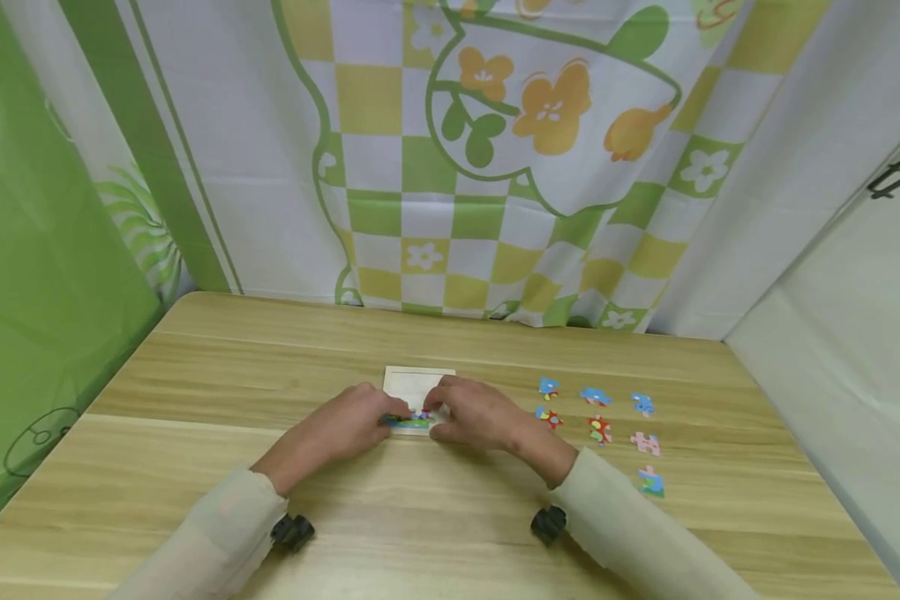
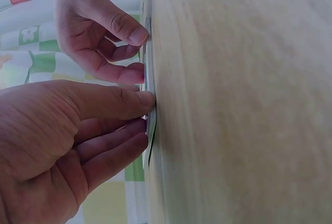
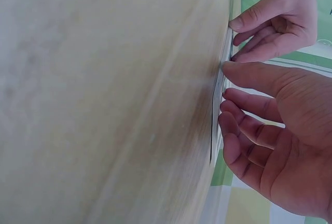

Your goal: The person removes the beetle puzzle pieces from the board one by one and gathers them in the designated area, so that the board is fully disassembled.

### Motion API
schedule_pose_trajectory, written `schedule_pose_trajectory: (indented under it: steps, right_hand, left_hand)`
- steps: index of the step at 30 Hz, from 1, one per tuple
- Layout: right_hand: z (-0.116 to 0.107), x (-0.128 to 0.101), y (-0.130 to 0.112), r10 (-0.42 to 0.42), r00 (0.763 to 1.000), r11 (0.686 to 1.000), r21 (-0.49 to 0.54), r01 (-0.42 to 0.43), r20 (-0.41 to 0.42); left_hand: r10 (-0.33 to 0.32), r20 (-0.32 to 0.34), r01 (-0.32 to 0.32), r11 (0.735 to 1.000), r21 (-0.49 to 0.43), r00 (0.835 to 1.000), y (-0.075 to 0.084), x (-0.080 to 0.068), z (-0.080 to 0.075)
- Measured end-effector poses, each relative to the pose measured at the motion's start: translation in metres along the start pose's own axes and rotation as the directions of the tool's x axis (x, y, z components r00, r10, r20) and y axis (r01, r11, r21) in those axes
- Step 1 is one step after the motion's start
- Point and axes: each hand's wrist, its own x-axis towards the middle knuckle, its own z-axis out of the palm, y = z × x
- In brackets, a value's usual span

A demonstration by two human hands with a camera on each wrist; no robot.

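A small pale wooden puzzle tray lies on the table with joined puzzle pieces along its near side, showing green, blue and red. My left hand holds the tray's near left part, index finger over the pieces and thumb at the front edge. From the other side my right hand grips the near right corner, thumb against the edge and index fingertip over the pieces. Its other fingers curve loosely beside the tray. The fingers hide part of the pieces.
Several loose puzzle pieces lie in rough rows to the right, including a blue piece, a red piece and a pink piece. A patterned curtain hangs behind the wooden table.
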Motion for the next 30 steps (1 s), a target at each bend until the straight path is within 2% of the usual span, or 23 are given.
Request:
schedule_pose_trajectory:
  steps: [3, 5, 12, 25, 30]
  right_hand:
    - [0.0004, -0.0004, 0.0005, 0.008, 1.0, 1.0, -0.003, -0.008, 0.002]
    - [0.0007, -0.0009, 0.0005, 0.008, 1.0, 1.0, -0.003, -0.008, 0.0]
    - [0.0022, -0.0021, 0.0004, 0.002, 1.0, 1.0, -0.007, -0.002, -0.007]
    - [0.0026, -0.0002, -0.0058, 0.022, 1.0, 0.998, -0.066, -0.023, -0.012]
    - [0.002, -0.0008, -0.0069, 0.039, 0.999, 0.996, -0.074, -0.04, -0.012]
  left_hand:
    - [-0.043, 0.002, 0.043, 0.999, 0.015, 0.999, 0.001, 0.0006, -0.0001]
    - [-0.049, 0.006, 0.049, 0.999, 0.02, 0.999, 0.0012, 0.0008, -0.0003]
    - [0.008, 0.01, -0.009, 0.999, 0.048, 1.0, -0.0011, -0.0009, -0.0014]
    - [0.055, -0.022, -0.055, 0.998, 0.033, 0.998, -0.0027, -0.0011, -0.0054]
    - [0.05, -0.032, -0.049, 0.998, 0.033, 0.998, -0.0022, -0.0002, -0.0047]
